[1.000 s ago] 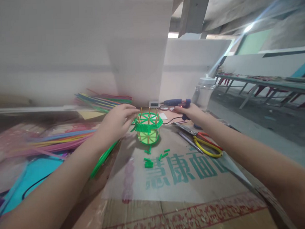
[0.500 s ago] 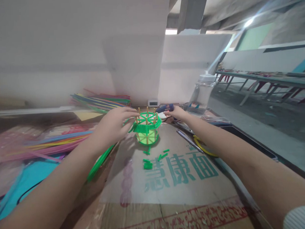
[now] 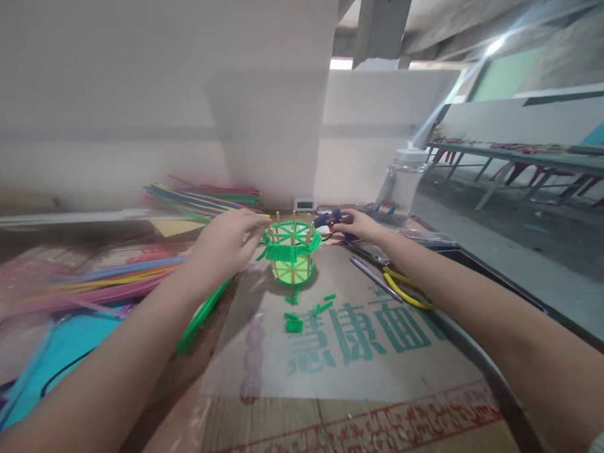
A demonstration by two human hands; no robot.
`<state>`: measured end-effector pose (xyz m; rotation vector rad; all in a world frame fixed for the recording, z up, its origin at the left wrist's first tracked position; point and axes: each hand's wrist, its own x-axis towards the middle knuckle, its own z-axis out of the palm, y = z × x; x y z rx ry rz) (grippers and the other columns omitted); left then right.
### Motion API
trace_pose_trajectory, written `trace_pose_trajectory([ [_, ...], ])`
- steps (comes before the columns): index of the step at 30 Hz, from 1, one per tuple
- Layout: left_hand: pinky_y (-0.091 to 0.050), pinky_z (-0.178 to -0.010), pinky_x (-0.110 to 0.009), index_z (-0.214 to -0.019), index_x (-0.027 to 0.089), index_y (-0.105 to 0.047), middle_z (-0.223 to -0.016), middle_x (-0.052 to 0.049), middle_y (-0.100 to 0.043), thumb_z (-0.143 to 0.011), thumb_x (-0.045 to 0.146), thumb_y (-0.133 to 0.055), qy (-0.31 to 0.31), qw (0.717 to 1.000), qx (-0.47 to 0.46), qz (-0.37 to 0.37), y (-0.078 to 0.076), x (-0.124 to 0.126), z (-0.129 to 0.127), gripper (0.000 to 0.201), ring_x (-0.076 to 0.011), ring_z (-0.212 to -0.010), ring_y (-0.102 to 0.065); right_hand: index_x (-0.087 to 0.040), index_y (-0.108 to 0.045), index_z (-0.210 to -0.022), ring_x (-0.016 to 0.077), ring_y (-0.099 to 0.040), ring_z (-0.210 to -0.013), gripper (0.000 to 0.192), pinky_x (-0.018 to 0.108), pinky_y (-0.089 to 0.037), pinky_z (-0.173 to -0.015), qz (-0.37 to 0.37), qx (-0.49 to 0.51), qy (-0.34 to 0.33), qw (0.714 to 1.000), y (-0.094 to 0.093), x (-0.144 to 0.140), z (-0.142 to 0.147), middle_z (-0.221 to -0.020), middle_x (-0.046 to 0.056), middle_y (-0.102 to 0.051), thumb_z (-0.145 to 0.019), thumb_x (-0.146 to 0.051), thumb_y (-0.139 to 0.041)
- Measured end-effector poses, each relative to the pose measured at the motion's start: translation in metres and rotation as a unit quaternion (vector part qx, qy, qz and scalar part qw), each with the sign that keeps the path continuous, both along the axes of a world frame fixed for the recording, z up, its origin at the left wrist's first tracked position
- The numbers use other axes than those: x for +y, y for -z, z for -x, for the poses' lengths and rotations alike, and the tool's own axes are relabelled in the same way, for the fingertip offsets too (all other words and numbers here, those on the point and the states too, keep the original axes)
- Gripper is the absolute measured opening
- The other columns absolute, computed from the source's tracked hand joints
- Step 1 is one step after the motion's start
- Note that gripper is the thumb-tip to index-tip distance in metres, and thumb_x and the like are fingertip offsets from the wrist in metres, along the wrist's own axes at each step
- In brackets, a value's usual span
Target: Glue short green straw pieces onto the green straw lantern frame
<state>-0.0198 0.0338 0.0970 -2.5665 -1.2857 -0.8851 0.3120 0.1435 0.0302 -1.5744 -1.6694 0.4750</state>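
We see the worktop (image 3: 348, 410) bounded on its far side by white panels (image 3: 259, 122) that stand close behind the work, and on its right by an edge that runs from the near right corner toward the far middle. Open room lies in the near middle, over the printed cardboard sheet (image 3: 356, 357). The left side is crowded with long coloured straws (image 3: 110, 279), and more lie stacked at the far left (image 3: 202, 193).

The left part of the view is smeared, so we cannot tell the straws apart there. Both forearms are cut off by the near border.

The small green basket (image 3: 290, 253), built of green strips on upright wooden sticks, stands at the far middle of the sheet. Our left hand (image 3: 228, 242) is at its left rim, fingers curled with the fingertips (image 3: 259, 223) touching or just beside the rim; whether the grip is clamped on it we cannot tell. Our right hand (image 3: 361, 224) lies just to the right of the basket, closed round a blue glue gun (image 3: 329, 219) whose tip points left toward the basket's far rim.

Cut green pieces (image 3: 300, 312) lie scattered just near of the basket. Yellow-handled scissors (image 3: 400, 289) lie under our right forearm, and a clear plastic jar (image 3: 402, 183) stands at the far right.
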Motion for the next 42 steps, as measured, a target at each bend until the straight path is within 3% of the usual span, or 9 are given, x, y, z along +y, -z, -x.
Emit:
trace_pose_trajectory([
  [6,-0.049,-0.088,-0.040,-0.097,0.015,-0.072,-0.096,-0.011,-0.070,-0.096,0.036,-0.046,-0.024,0.999,-0.023,-0.023,-0.009,-0.013,-0.005,0.033,-0.0267,-0.096,-0.064,-0.013,-0.061,-0.120,0.0234,-0.064,-0.101,0.038,0.037,-0.050,-0.092,-0.168,0.031,0.116,0.978,-0.008,-0.053,-0.006,-0.113,0.015,-0.069,-0.089,-0.036,-0.064],
  [10,-0.048,-0.083,-0.039,-0.091,0.017,-0.070,-0.091,-0.009,-0.070,-0.096,0.038,-0.046,-0.022,1.000,-0.009,-0.015,-0.011,-0.019,-0.009,0.033,-0.0259,-0.091,-0.063,-0.019,-0.072,-0.089,0.0212,-0.066,-0.085,0.016,0.035,-0.051,-0.082,-0.145,-0.092,-0.122,0.978,-0.015,-0.107,0.007,-0.088,0.006,-0.073,-0.090,-0.031,-0.062],
  [13,-0.048,-0.082,-0.038,-0.089,0.017,-0.071,-0.090,-0.009,-0.071,-0.096,0.038,-0.045,-0.017,1.000,0.010,-0.009,-0.009,-0.017,-0.011,0.034,-0.0254,-0.090,-0.063,-0.019,-0.076,-0.095,0.0211,-0.067,-0.086,0.016,0.035,-0.051,-0.081,-0.071,-0.199,-0.273,0.939,-0.013,-0.137,0.023,-0.093,0.008,-0.074,-0.091,-0.022,-0.061],
  [17,-0.049,-0.087,-0.041,-0.091,0.017,-0.073,-0.096,-0.011,-0.071,-0.095,0.037,-0.046,-0.006,1.000,0.011,-0.027,-0.007,-0.013,-0.009,0.034,-0.0264,-0.095,-0.064,-0.020,-0.074,-0.110,0.0233,-0.066,-0.089,0.024,0.036,-0.051,-0.080,-0.024,-0.267,-0.304,0.914,0.000,-0.150,0.039,-0.104,0.012,-0.070,-0.094,-0.018,-0.056],
  [22,-0.049,-0.094,-0.045,-0.094,0.020,-0.074,-0.109,-0.012,-0.069,-0.089,0.029,-0.052,-0.004,0.998,-0.006,-0.055,-0.005,-0.010,-0.006,0.025,-0.0279,-0.105,-0.063,-0.018,-0.071,-0.093,0.0210,-0.063,-0.087,0.015,0.033,-0.049,-0.080,-0.023,-0.260,-0.294,0.919,0.014,-0.143,0.046,-0.097,0.009,-0.066,-0.093,-0.014,-0.056],
  [27,-0.045,-0.105,-0.052,-0.097,0.019,-0.075,-0.127,-0.015,-0.064,-0.088,0.027,-0.052,0.003,0.998,0.010,-0.056,-0.001,-0.008,-0.007,0.026,-0.0323,-0.121,-0.059,-0.019,-0.061,-0.085,0.0186,-0.059,-0.078,0.009,0.031,-0.046,-0.073,-0.044,-0.173,-0.213,0.961,0.011,-0.136,0.037,-0.086,0.006,-0.065,-0.090,-0.016,-0.055],
  [31,-0.035,-0.115,-0.057,-0.102,0.019,-0.077,-0.141,-0.015,-0.057,-0.094,0.032,-0.051,0.016,0.998,0.031,-0.043,0.007,-0.005,-0.011,0.030,-0.0364,-0.139,-0.045,-0.021,-0.053,-0.083,0.0144,-0.055,-0.061,0.014,0.028,-0.043,-0.059,-0.029,0.046,-0.170,0.984,0.000,-0.132,0.032,-0.073,0.000,-0.060,-0.089,-0.033,-0.057],
  [36,-0.028,-0.118,-0.062,-0.109,0.021,-0.077,-0.151,-0.014,-0.049,-0.093,0.038,-0.059,0.024,0.998,0.060,-0.022,0.015,-0.005,-0.012,0.030,-0.0412,-0.149,-0.030,-0.022,-0.051,-0.083,0.0112,-0.053,-0.052,0.033,0.027,-0.043,-0.052,0.005,0.252,-0.199,0.947,-0.013,-0.142,0.046,-0.068,-0.003,-0.060,-0.083,-0.051,-0.068],
  [42,-0.028,-0.117,-0.064,-0.108,0.023,-0.077,-0.152,-0.013,-0.049,-0.092,0.046,-0.062,0.025,0.997,0.070,-0.015,0.014,-0.004,-0.013,0.031,-0.0416,-0.149,-0.030,-0.027,-0.051,-0.088,0.0110,-0.052,-0.055,0.012,0.025,-0.040,-0.051,-0.285,0.344,-0.166,0.879,-0.082,-0.155,0.044,-0.067,-0.005,-0.059,-0.089,-0.024,-0.062],
])
